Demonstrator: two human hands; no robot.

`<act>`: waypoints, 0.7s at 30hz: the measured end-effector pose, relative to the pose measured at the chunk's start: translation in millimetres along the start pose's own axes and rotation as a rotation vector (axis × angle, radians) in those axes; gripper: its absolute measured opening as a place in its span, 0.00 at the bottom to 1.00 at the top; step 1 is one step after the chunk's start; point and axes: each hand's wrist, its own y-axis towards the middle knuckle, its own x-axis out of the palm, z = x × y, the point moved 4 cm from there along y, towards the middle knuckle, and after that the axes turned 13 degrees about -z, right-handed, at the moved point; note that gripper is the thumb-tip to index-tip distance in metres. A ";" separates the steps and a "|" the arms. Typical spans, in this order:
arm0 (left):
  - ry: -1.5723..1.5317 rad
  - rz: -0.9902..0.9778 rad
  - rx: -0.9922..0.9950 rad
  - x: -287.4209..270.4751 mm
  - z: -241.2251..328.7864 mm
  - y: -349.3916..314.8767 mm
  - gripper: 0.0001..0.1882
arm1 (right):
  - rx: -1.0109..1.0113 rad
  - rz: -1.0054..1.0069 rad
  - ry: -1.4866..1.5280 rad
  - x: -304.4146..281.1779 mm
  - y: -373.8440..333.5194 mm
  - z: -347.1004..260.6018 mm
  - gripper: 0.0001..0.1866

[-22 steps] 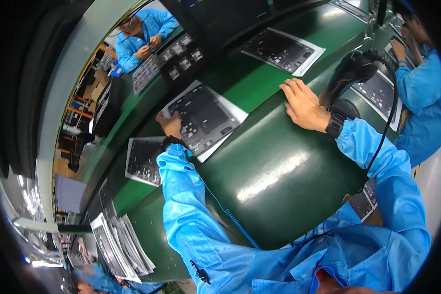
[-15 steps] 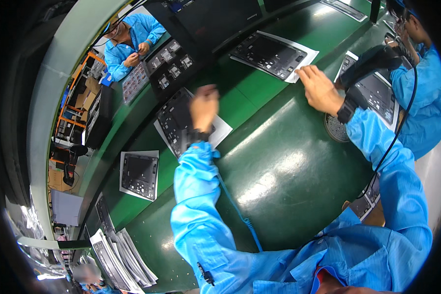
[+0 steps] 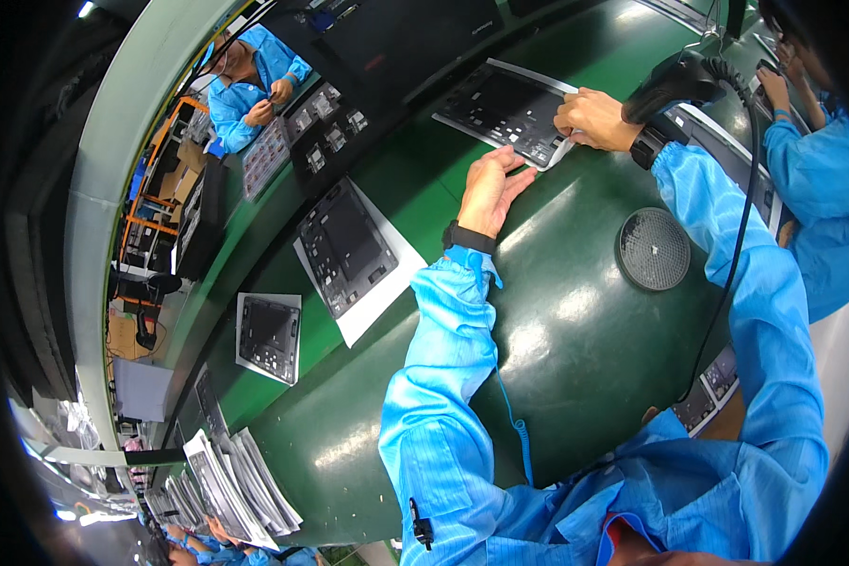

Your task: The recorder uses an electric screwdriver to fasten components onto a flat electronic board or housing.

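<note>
A dark tablet back housing (image 3: 500, 106) with small pale squares lies on a white sheet (image 3: 558, 154) at the far middle of the green bench. My right hand (image 3: 594, 121) is closed at its right end, and the sheet's corner is lifted and bent beneath the fingers. At the near edge of the housing is my left hand (image 3: 491, 189), palm turned up and fingers apart, its fingertips by the edge. Another housing (image 3: 344, 250) rests on white paper to the left of that hand. Farther left lies a third housing (image 3: 268, 338) on its own sheet.
A round perforated disc (image 3: 653, 248) sits right of centre. Above it hangs a black handheld scanner (image 3: 674, 87) with a cord. Stacked sheets (image 3: 241, 481) stand at lower left. A dark tray of small metal parts (image 3: 325, 132) is at back left. Co-workers (image 3: 811, 189) sit right and far left.
My left hand has moved right and away from the second housing to the far one. My right hand has closed on the sheet's corner, which is now bent up.
</note>
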 end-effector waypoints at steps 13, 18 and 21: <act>-0.373 0.089 0.177 -11.0 -3.2 -23.8 0.19 | -0.382 0.395 0.119 -52.6 -25.7 -75.9 0.13; -0.064 0.112 0.160 -18.0 -5.0 -82.8 0.13 | -0.468 0.074 1.735 -22.2 -97.2 -51.3 0.27; 0.048 0.106 0.032 -18.8 -14.6 -159.1 0.15 | -0.629 -0.004 1.973 -48.2 -150.4 -155.4 0.62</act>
